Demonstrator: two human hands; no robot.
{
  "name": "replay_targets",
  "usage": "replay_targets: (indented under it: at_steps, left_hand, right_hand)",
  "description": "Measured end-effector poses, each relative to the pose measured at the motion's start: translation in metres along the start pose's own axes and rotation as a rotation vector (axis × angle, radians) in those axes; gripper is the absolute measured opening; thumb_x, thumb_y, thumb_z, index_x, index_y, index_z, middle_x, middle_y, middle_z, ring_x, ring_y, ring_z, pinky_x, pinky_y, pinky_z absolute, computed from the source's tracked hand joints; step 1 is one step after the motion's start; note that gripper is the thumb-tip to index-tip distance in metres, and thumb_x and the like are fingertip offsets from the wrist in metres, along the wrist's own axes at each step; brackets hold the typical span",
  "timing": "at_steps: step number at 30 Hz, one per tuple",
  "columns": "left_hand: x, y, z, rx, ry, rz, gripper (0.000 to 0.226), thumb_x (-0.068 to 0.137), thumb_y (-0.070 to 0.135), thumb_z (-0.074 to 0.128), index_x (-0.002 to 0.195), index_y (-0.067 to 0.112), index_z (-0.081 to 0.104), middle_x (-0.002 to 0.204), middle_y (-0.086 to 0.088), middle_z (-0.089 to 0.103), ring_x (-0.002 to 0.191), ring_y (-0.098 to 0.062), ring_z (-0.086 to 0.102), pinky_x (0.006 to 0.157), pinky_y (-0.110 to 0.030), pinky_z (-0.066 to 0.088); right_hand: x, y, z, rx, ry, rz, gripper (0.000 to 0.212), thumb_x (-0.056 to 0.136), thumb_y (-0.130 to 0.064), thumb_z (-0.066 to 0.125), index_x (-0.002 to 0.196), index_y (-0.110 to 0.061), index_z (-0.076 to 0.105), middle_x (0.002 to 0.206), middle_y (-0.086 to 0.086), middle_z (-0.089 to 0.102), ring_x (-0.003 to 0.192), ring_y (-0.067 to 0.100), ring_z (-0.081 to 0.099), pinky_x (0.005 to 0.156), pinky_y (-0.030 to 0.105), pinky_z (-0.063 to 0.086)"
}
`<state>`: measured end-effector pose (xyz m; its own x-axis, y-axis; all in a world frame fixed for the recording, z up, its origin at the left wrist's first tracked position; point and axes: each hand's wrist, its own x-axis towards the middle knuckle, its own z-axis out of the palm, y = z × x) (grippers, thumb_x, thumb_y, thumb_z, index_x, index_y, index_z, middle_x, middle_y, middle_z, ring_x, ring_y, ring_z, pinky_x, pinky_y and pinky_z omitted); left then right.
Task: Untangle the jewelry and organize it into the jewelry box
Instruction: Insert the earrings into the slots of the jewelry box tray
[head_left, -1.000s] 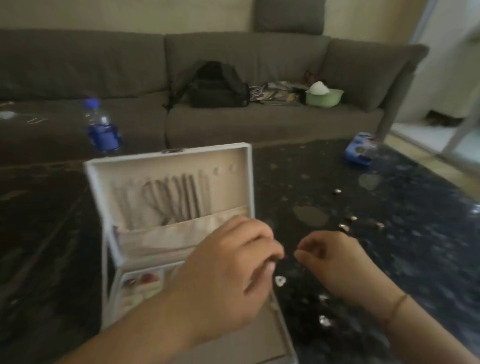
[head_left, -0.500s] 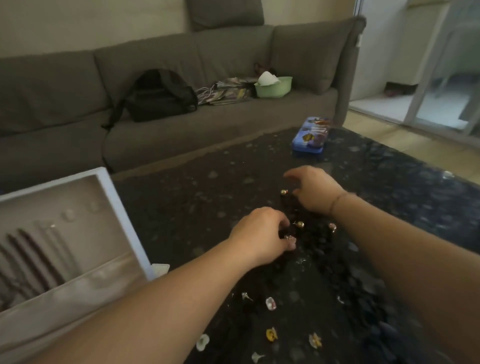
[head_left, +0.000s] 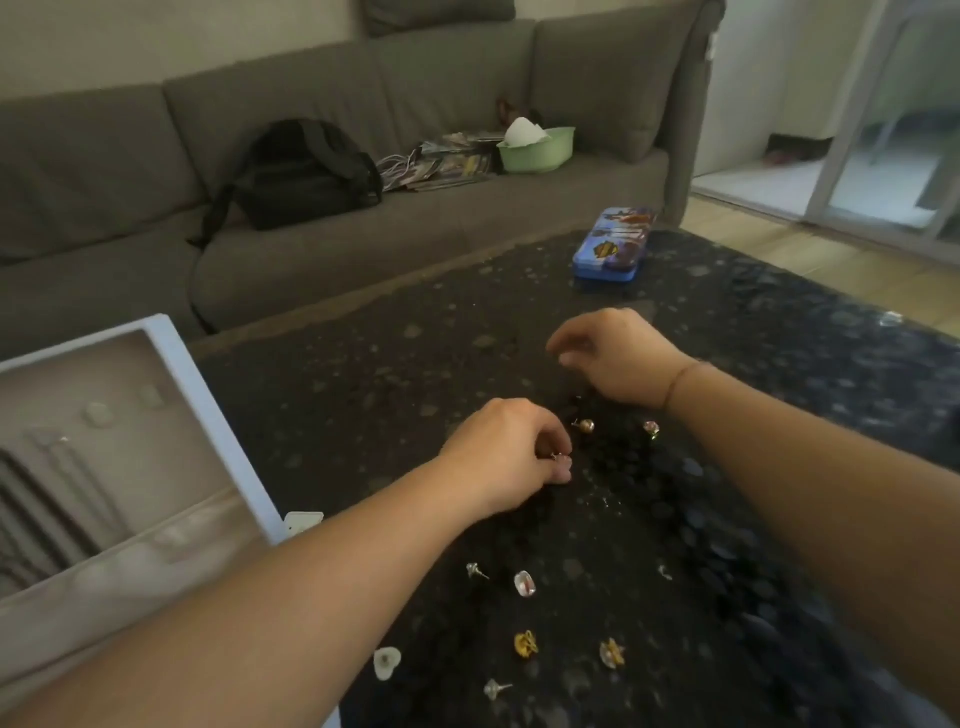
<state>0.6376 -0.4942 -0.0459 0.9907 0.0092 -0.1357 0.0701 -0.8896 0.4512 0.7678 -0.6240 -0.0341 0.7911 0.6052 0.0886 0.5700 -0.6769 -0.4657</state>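
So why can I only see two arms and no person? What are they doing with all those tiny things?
The camera sits on the person's head and looks down, so you see only their arms, as if through their eyes. There is no machine here, just two bare hands. The left hand pinches a small earring on the dark table. The right hand hangs above the table with curled fingers; it seems to hold nothing. More little earrings lie scattered nearer the camera. At the left stands the open white jewelry box, where they belong. A blue tin lies at the table's far side, and behind it is a grey sofa.
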Motion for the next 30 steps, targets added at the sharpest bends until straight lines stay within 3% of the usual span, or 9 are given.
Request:
replay_targets:
  at_steps: [2,5,9,11,14,17,19,22,30]
  left_hand:
    - [0.002,-0.001,-0.006,-0.057,-0.014,-0.011,0.037,0.083,0.033,0.079,0.118,0.031,0.066,0.096,0.015,0.063,0.088,-0.002,0.059,0.08,-0.022,0.05]
    - [0.013,0.004,-0.014,-0.125,0.111,-0.04,0.026,0.092,0.022,0.068,0.117,0.029,0.067,0.092,0.015,0.061,0.089,-0.004,0.06,0.075,-0.018,0.042]
    - [0.024,0.018,-0.006,-0.089,0.023,-0.024,0.026,0.092,0.024,0.069,0.118,0.03,0.068,0.098,0.013,0.061,0.083,-0.006,0.065,0.085,-0.028,0.054]
    - [0.023,0.026,-0.001,-0.049,0.002,-0.022,0.026,0.09,0.025,0.072,0.115,0.032,0.069,0.105,0.011,0.06,0.075,-0.007,0.068,0.083,-0.035,0.058]
    - [0.022,0.035,0.001,0.069,0.073,-0.033,0.017,0.09,0.03,0.072,0.106,0.034,0.069,0.109,0.01,0.054,0.077,-0.008,0.065,0.08,-0.034,0.057]
    - [0.015,0.04,-0.004,-0.053,0.083,-0.044,0.012,0.092,0.031,0.069,0.103,0.03,0.069,0.106,0.013,0.055,0.073,-0.005,0.065,0.066,-0.019,0.053]
    - [0.002,0.039,-0.015,-0.314,0.068,-0.061,0.013,0.094,0.029,0.067,0.106,0.027,0.072,0.099,0.014,0.063,0.078,-0.003,0.063,0.056,-0.012,0.045]
    - [-0.04,0.035,-0.043,-0.671,-0.033,-0.127,0.013,0.094,0.024,0.067,0.103,0.023,0.076,0.085,0.006,0.072,0.075,-0.005,0.062,0.061,-0.018,0.045]
    - [-0.197,-0.028,-0.105,-0.667,0.125,-0.036,0.012,0.089,0.004,0.068,0.099,0.007,0.073,0.079,-0.003,0.073,0.068,-0.011,0.066,0.065,-0.018,0.052]
  right_hand:
    - [-0.019,0.0,-0.008,0.192,0.023,0.021,0.02,0.095,-0.019,0.06,0.107,-0.033,0.069,0.102,-0.014,0.066,0.097,0.005,0.062,0.087,0.023,0.047]
    - [-0.05,0.003,-0.019,0.506,0.04,0.149,0.019,0.095,-0.015,0.061,0.093,-0.032,0.07,0.089,-0.008,0.071,0.081,0.008,0.068,0.068,0.024,0.055]
    - [-0.08,0.012,-0.031,0.864,-0.024,0.354,0.018,0.095,-0.003,0.058,0.098,-0.016,0.071,0.096,0.006,0.073,0.081,0.018,0.07,0.075,0.036,0.059]
    - [-0.09,0.015,-0.036,0.946,-0.071,0.4,0.017,0.094,-0.001,0.057,0.101,-0.011,0.07,0.095,0.009,0.073,0.079,0.018,0.069,0.072,0.035,0.058]
    - [-0.099,0.014,-0.039,0.973,-0.078,0.428,0.013,0.094,-0.006,0.059,0.1,-0.01,0.07,0.09,0.009,0.071,0.076,0.017,0.068,0.067,0.031,0.056]
    - [-0.11,0.012,-0.041,0.933,0.01,0.449,0.009,0.092,-0.014,0.063,0.097,-0.01,0.07,0.085,0.007,0.07,0.073,0.017,0.067,0.067,0.032,0.055]
    - [-0.121,0.002,-0.042,0.828,0.044,0.408,0.008,0.09,-0.018,0.067,0.092,-0.012,0.071,0.076,0.005,0.07,0.07,0.017,0.065,0.067,0.034,0.055]
    - [-0.138,-0.029,-0.041,0.726,0.016,0.27,0.003,0.087,-0.016,0.07,0.089,-0.016,0.073,0.072,0.001,0.072,0.066,0.012,0.066,0.062,0.028,0.052]
    - [-0.172,-0.164,-0.023,0.866,-0.164,-0.051,0.016,0.083,0.001,0.069,0.087,-0.014,0.073,0.075,0.01,0.075,0.072,0.022,0.073,0.066,0.025,0.058]
